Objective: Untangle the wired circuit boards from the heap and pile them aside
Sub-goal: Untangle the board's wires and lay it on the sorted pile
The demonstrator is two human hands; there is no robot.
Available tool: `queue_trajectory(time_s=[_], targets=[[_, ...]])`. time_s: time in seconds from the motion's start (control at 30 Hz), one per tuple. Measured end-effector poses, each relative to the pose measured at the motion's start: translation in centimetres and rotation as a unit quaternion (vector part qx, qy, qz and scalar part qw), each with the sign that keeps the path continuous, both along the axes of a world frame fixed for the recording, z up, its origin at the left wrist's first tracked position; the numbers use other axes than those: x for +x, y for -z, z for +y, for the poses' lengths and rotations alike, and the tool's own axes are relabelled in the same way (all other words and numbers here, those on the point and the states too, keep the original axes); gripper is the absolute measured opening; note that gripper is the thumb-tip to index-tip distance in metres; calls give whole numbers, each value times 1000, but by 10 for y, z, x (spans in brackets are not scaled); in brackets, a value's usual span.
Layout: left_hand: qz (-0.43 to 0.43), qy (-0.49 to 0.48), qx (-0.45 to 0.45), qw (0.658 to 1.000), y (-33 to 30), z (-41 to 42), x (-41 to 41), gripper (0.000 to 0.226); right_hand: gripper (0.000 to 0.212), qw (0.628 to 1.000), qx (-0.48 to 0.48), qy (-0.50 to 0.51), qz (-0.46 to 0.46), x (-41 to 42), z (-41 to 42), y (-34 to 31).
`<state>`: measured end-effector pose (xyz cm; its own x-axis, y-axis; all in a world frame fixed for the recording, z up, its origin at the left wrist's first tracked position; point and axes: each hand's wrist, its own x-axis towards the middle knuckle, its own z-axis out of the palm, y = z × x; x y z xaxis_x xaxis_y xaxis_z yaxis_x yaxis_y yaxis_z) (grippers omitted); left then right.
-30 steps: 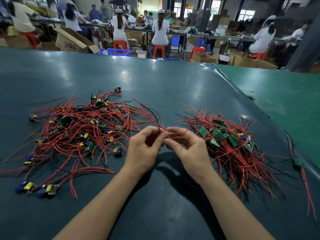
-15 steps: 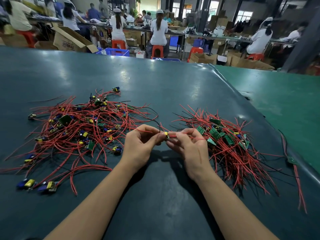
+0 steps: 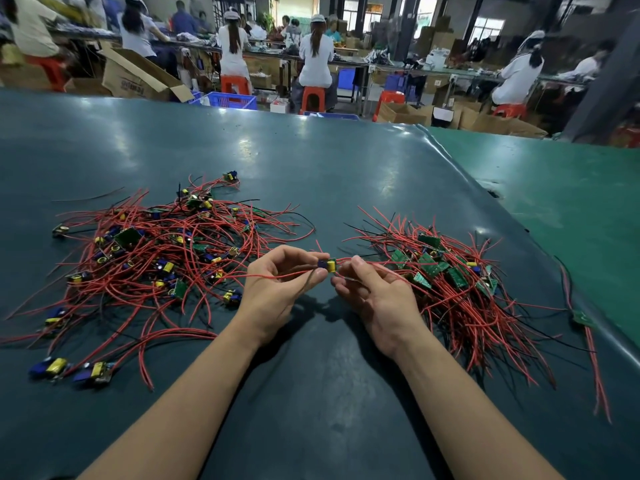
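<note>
While workers in white tops are sitting on orange stools [image 3: 313,98] at long tables behind, a dark teal bench [image 3: 329,168] is filling most of the view, with a brighter green mat [image 3: 571,202] lying along its right side. The tangled heap [image 3: 156,251] of red-wired circuit boards is sprawling over the bench's left half, and the sorted pile [image 3: 450,282] is lying to the right, well apart from it, its green boards clustered together. An open cardboard box [image 3: 138,76] is standing past the far edge beside a blue crate [image 3: 232,100]; its print is too blurred to read. Between heap and pile, the left hand [image 3: 277,289] is pinching a small board with a yellow and blue component [image 3: 328,265] at its fingertips, red wire trailing across the palm. The right hand [image 3: 375,292], fingers loosely curled, is pinching a thin lead just beside that board.
</note>
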<state>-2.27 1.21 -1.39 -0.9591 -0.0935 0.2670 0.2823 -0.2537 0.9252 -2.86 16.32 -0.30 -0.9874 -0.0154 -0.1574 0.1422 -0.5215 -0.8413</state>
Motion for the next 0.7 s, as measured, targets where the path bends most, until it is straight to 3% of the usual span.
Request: queue_trajectory(time_s=[0.1,0.27,0.7], targets=[[-3,5,-4,1000,-2,1,2,24,4,999,26,21,16,-1,-1,2],[-11,19,-37,999,-3,-3,3,22,11,987,143,17,73,2,-4,3],[-27,30,-87,995,-5,-3,6,14,11,986,140,-9,95,5,-2,-1]])
